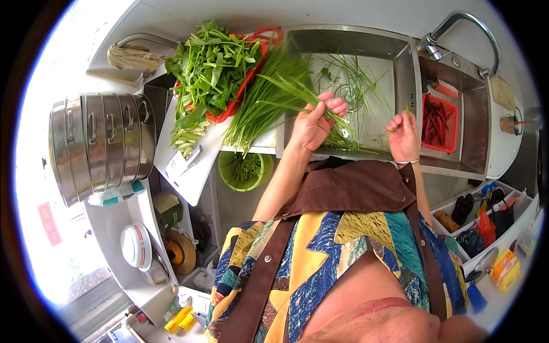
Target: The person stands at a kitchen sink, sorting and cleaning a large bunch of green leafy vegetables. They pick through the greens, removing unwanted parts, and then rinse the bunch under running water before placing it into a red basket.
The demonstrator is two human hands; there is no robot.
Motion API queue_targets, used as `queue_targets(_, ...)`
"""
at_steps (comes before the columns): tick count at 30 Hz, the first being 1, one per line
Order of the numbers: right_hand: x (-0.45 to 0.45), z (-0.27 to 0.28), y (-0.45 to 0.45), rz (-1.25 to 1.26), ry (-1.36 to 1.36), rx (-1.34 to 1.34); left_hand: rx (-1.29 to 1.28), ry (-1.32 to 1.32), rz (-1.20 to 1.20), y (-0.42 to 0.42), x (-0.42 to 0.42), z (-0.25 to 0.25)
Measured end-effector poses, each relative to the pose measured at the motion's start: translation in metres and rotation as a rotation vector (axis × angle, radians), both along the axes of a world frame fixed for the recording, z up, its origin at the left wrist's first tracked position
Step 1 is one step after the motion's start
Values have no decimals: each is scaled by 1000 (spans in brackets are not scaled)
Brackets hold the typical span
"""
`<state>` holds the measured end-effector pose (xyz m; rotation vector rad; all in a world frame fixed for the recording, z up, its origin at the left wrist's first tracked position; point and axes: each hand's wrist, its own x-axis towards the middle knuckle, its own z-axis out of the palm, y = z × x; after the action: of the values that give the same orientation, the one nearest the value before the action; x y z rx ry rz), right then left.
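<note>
My left hand (315, 122), palm up over the front of the left steel sink basin (377, 128), grips a small bunch of long green garlic chives (296, 88). To its right, my right hand (405, 133) pinches a small green scrap between thumb and fingers, over the divider between the basins. A larger heap of chives (253, 111) lies left of the basin, its upper part blurred. Loose blades (364, 81) are scattered across the basin floor. Beneath the counter edge, a green bucket (223, 171) holds plant trimmings.
Leafy greens (214, 64) overfill a red basket (246, 83) beside a white cutting board (199, 176) bearing a cleaver (176, 165). Stacked steel steamers (98, 145) stand at left. The right basin holds red chillies (435, 118) in a red basket, under a chrome faucet (469, 15).
</note>
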<state>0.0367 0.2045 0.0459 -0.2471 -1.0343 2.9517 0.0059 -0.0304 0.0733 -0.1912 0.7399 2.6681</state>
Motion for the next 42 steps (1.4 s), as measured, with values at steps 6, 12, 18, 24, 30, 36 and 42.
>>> queue_targets(6,9,-31,23,385,-73,1985,-94,104,-216,-7,3,-1)
queue_targets(12,-17,38,-26,9,158,1552,-210,102,-390,2,7,8)
queue_targets(18,-39,64,-70,36,399,1359,-335,103,-444,8,10,7)
queue_targets(24,-47,37,-75,221,235,1162,-380,155,-520,4,11,1)
queue_targets(30,-46,31,-69,270,30,581,-242,76,-391,0,11,0)
queue_targets(36,-48,29,-56,297,-25,593,-201,36,-249,2,5,-9)
queue_targets(42,-46,32,-50,298,-18,593,-253,-4,-205,8,1,-9)
